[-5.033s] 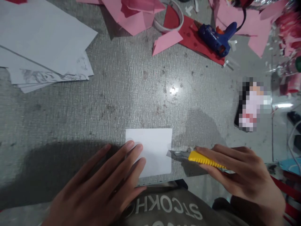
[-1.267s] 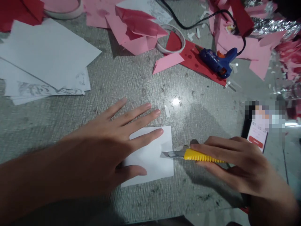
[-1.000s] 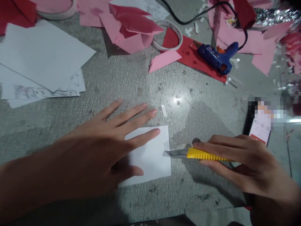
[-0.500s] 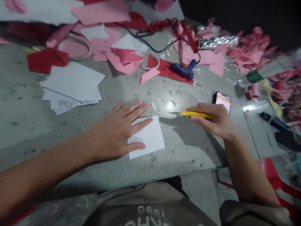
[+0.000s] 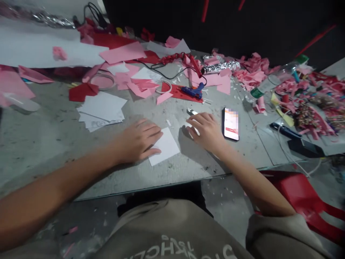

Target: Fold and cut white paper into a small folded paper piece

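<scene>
My left hand (image 5: pixel 144 142) lies flat with its fingers spread on a small white paper sheet (image 5: pixel 167 145), covering its left part. To the right of the sheet, my right hand (image 5: pixel 206 129) is over the table with its fingers bent and apart, and nothing shows between them. Just beyond its fingers lies a short silvery, dark-tipped object (image 5: pixel 192 112), partly hidden by the hand; I cannot tell whether it belongs to the yellow tool seen earlier. A tiny white paper scrap (image 5: pixel 168 123) lies above the sheet. A lit phone (image 5: pixel 231 124) rests right of my right hand.
A stack of white sheets (image 5: pixel 104 108) lies to the left. Farther back are a blue glue gun (image 5: pixel 194 90) with its cord, tape rolls (image 5: pixel 102 81) and pink paper pieces (image 5: pixel 142 88). At the right lie a plastic bottle (image 5: pixel 262 90) and a red chair (image 5: pixel 293 194) stands below.
My right hand has moved left toward the white sheet, its pinch on the yellow tool has opened, and the yellow is out of sight. My left hand remains on the sheet. The view has tilted up.
</scene>
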Demonstrator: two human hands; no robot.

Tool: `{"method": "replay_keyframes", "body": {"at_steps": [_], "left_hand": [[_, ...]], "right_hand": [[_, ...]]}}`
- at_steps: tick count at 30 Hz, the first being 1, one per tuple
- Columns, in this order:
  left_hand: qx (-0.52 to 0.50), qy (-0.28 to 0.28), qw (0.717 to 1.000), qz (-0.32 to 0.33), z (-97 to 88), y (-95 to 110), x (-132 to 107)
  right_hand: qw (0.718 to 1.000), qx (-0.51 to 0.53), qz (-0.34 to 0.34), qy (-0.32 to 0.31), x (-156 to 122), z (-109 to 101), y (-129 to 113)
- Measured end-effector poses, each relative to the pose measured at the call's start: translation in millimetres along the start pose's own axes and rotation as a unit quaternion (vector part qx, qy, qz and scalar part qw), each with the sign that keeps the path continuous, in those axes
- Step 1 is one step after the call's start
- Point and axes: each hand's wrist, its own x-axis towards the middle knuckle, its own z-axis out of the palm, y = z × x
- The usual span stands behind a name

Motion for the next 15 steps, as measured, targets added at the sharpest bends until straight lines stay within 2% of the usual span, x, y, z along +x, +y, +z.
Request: {"method": "replay_keyframes", "body": {"at_steps": [4,9,13,15], "left_hand": [[-0.038,0.019,0.999,-0.007,-2.0,2,0],[-0.105,-0.028,0.991,0.082,1.7,-8,-6],[-0.044,-0.027,0.998,0.033,1.8,-6,-6],[-0.02,-0.023,0.999,0.009,2.5,0,-5]], "right_hand": [[0.996,0.059,-0.025,-0.064,20,13,-20],[0.987,0.12,-0.024,-0.105,21,7,-26],[0.984,0.123,-0.02,-0.124,27,12,-28],[0.985,0.13,-0.01,-0.113,32,19,-29]]}}
